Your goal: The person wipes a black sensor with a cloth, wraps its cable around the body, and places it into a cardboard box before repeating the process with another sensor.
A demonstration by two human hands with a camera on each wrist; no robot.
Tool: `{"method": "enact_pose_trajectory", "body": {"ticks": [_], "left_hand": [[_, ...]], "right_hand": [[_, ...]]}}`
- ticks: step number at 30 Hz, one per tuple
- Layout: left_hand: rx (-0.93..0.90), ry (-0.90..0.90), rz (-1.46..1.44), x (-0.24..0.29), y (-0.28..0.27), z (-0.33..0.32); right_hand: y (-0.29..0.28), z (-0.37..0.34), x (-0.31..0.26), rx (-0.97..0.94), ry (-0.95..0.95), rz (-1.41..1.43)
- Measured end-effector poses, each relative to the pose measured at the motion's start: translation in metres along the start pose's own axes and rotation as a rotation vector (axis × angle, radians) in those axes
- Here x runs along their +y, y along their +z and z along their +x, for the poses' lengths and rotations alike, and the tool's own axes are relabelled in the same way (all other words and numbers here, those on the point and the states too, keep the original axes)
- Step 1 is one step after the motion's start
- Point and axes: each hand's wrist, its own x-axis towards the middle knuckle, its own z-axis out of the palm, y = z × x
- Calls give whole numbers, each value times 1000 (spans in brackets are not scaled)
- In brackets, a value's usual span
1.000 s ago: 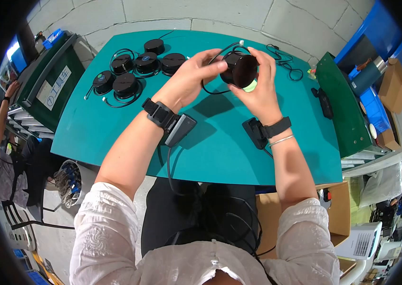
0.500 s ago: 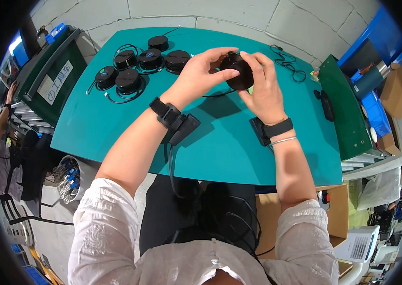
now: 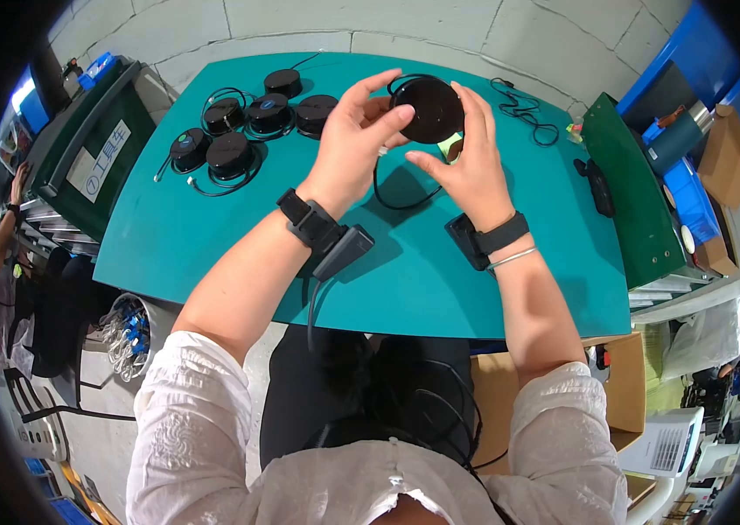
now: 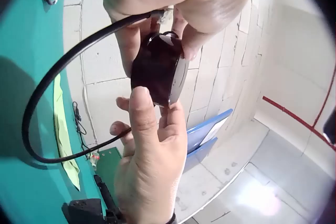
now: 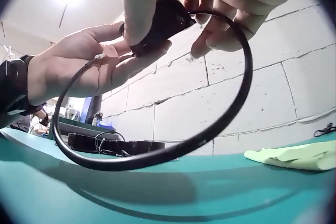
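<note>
Raised over the table, a black puck-shaped device (image 3: 429,110) shows its glossy round face in the head view. My left hand (image 3: 354,140) grips its left side between thumb and fingers. On the opposite side, my right hand (image 3: 473,153) holds the edge, its thumb against the device in the left wrist view. A black cable (image 5: 157,157) runs from the device in a wide loop below it. Its small white connector (image 5: 100,56) lies by the left palm. Several similar black round devices (image 3: 230,156) with coiled cables rest at the table's back left.
The hands are over a green table (image 3: 405,289) backed by a block wall. A yellow-green cloth (image 5: 294,155) lies beyond the device. A thin black cable (image 3: 523,114) and a black object (image 3: 599,188) are at the right. Green cabinets (image 3: 116,149) flank the table; another person is far left.
The device has turned in the hands, its round face swinging from facing right to facing the head camera. The cable loop now hangs below it, and the right thumb has shifted lower left.
</note>
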Motion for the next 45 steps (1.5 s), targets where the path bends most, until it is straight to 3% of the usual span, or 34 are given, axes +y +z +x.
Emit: {"method": "enact_pose_trajectory", "body": {"ticks": [3,5,7,10,14,19,21,25,28,31,33,34,38,39,41,45], "left_hand": [[-48,2,16,-10,5,-3],[-80,-13,185,-8,4,-2],[1,-48,355,10,0,-1],[-295,-2,611,22,-15,11],[-257,48,798,25,-13,10],[-52,100,637,10,-4,4],[78,70,390,1,-2,3],[68,42,179,-8,10,-6],[50,-89,93,-6,11,-7],[-80,-29,194,5,-7,5],[-214,-2,625,17,-13,8],[-270,-77,620,23,-12,8],[-263,-9,826,37,-7,5],[-258,-6,825,31,-7,5],[-82,17,273,14,-8,5],[52,-17,-3,-1,9,-4]], "right_hand": [[-2,1,3,40,-26,-13],[-6,0,2,33,-1,16],[-15,4,-7,-91,-49,-72],[-19,3,-12,-266,-208,-227],[-18,4,-19,-269,-211,-257],[-13,3,-11,-140,-42,-195],[-10,3,-11,-124,-42,-168],[-6,3,-13,-39,-80,-107],[-9,3,-5,-30,-137,-118],[-12,3,-5,-150,-165,-255],[-11,2,-11,-180,-196,-289],[-10,1,-13,-218,-232,-310],[-11,3,-17,-232,-215,-271],[-11,3,-17,-205,-172,-223],[-8,4,-16,-154,-149,-170],[-2,2,-20,-70,-62,-86]]}}
